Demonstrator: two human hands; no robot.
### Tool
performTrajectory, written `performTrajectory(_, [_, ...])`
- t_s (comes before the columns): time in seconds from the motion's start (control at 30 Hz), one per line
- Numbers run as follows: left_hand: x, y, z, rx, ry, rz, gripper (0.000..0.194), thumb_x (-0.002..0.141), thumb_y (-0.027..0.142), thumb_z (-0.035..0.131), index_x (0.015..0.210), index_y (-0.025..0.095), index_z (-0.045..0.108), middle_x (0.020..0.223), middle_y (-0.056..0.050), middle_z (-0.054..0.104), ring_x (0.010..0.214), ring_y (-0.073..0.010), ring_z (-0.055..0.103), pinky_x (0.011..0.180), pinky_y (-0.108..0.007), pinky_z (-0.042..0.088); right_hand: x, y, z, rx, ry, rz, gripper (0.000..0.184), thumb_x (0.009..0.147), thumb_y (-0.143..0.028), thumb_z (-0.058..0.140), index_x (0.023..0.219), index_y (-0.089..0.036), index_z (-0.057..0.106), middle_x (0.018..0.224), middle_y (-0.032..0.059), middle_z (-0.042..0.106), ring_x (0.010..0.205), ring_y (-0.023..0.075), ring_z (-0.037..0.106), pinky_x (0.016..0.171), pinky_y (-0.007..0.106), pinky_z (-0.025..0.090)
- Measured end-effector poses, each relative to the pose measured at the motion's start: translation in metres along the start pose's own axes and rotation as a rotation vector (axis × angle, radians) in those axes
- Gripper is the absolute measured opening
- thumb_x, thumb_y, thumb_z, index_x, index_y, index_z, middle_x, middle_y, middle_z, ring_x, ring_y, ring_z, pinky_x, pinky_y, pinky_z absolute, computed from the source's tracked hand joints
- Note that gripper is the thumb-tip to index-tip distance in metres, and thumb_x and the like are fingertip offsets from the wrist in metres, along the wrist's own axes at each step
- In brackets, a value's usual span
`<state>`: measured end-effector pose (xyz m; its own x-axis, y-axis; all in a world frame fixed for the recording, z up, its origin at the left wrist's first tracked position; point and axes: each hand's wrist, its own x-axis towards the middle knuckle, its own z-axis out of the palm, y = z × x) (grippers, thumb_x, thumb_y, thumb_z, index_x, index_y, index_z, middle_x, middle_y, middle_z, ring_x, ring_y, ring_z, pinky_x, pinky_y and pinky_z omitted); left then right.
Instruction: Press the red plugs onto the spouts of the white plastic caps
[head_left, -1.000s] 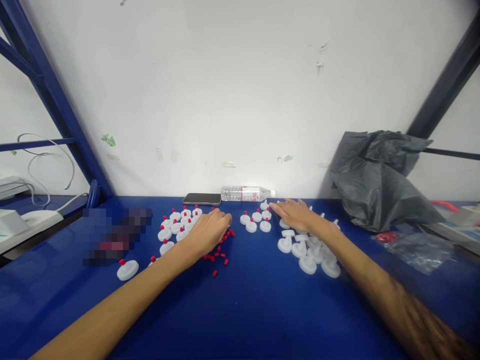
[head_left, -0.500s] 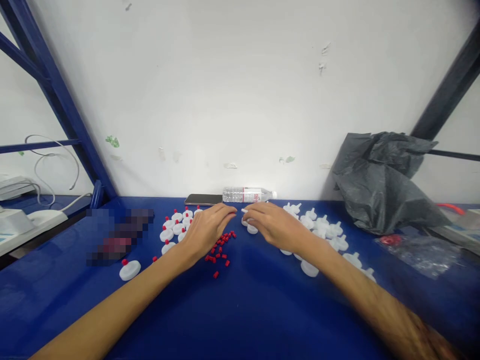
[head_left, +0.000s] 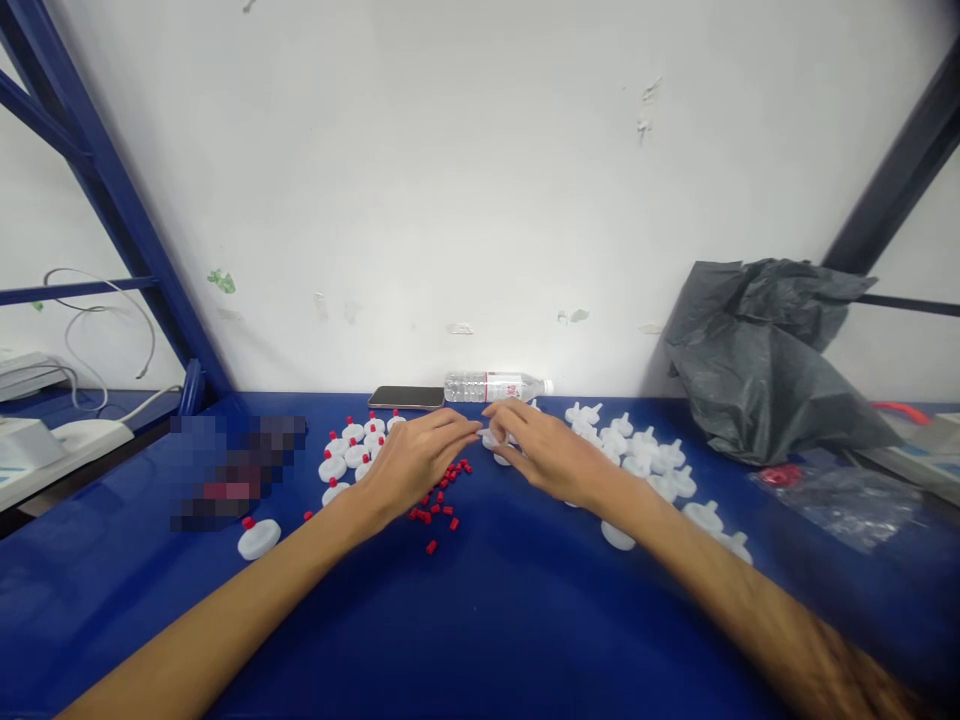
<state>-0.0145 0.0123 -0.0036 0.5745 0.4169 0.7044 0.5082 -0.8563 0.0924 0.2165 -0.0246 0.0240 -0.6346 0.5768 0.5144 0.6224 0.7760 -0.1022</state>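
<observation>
My left hand (head_left: 411, 463) and my right hand (head_left: 541, 452) meet fingertip to fingertip above the blue table (head_left: 495, 620). Between the fingertips is a white disc part (head_left: 492, 437), pinched by my right hand. My left fingers are pinched together at it; what they hold is too small to see. Loose red caps (head_left: 441, 498) lie under my left hand. White discs with red caps (head_left: 351, 447) sit to the left. Plain white discs (head_left: 645, 458) lie to the right, behind my right forearm.
A phone (head_left: 406, 397) and a lying water bottle (head_left: 496, 386) rest against the white wall. A crumpled grey bag (head_left: 757, 350) stands at the right, with a clear plastic bag (head_left: 840, 500) beside it. One capped disc (head_left: 259, 538) lies apart at the left.
My right hand left the plain white discs and came left with one disc to meet my left hand. My left hand lifted slightly off the red caps toward it.
</observation>
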Motion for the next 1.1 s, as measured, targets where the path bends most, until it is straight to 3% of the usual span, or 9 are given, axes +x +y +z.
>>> performTrajectory(0.17, [0.001, 0.004, -0.002, -0.025, 0.031, -0.027, 0.022, 0.103, 0.026, 0.054, 0.111, 0.019, 0.074, 0.104, -0.008, 0.077, 0.092, -0.0181, 0.072, 0.081, -0.029, 0.057, -0.001, 0.001, 0.0, 0.029, 0.038, 0.041, 0.005, 0.099, -0.02, 0.054, 0.102, -0.023, 0.052, 0.104, 0.0055, 0.067, 0.1, 0.0204, 0.065, 0.085, 0.034, 0.052])
performTrajectory(0.33, [0.001, 0.005, -0.001, -0.005, 0.031, -0.072, 0.027, 0.103, 0.02, 0.051, 0.122, 0.02, 0.07, 0.107, -0.008, 0.073, 0.09, -0.0176, 0.07, 0.079, -0.031, 0.056, 0.0, -0.002, -0.002, -0.015, 0.049, 0.066, 0.006, 0.1, -0.017, 0.05, 0.099, -0.024, 0.05, 0.103, 0.0068, 0.07, 0.105, 0.0213, 0.066, 0.085, 0.033, 0.053])
performTrajectory(0.67, [-0.001, 0.004, 0.002, -0.023, 0.008, -0.048, 0.026, 0.103, 0.021, 0.051, 0.12, 0.021, 0.071, 0.106, -0.005, 0.072, 0.088, -0.0164, 0.07, 0.078, -0.03, 0.056, 0.001, 0.001, 0.001, -0.07, 0.057, -0.069, 0.014, 0.103, -0.022, 0.044, 0.102, -0.018, 0.057, 0.116, 0.0151, 0.071, 0.108, 0.0251, 0.068, 0.088, 0.041, 0.059])
performTrajectory(0.87, [0.001, 0.008, -0.001, 0.015, 0.064, -0.089, 0.022, 0.102, 0.03, 0.056, 0.111, 0.019, 0.073, 0.103, -0.006, 0.077, 0.092, -0.0186, 0.072, 0.078, -0.029, 0.056, 0.001, -0.003, 0.001, -0.083, 0.075, -0.09, 0.018, 0.102, -0.017, 0.043, 0.109, -0.017, 0.06, 0.115, 0.0151, 0.071, 0.11, 0.0255, 0.067, 0.089, 0.039, 0.058])
performTrajectory(1.1, [0.003, 0.011, -0.008, -0.026, -0.044, -0.073, 0.023, 0.103, 0.024, 0.053, 0.092, 0.016, 0.072, 0.078, -0.002, 0.071, 0.069, -0.0147, 0.064, 0.065, -0.025, 0.045, -0.001, -0.004, 0.003, -0.127, 0.014, -0.18, 0.03, 0.091, 0.002, 0.038, 0.1, -0.018, 0.059, 0.104, 0.0117, 0.071, 0.116, 0.0271, 0.063, 0.093, 0.042, 0.058])
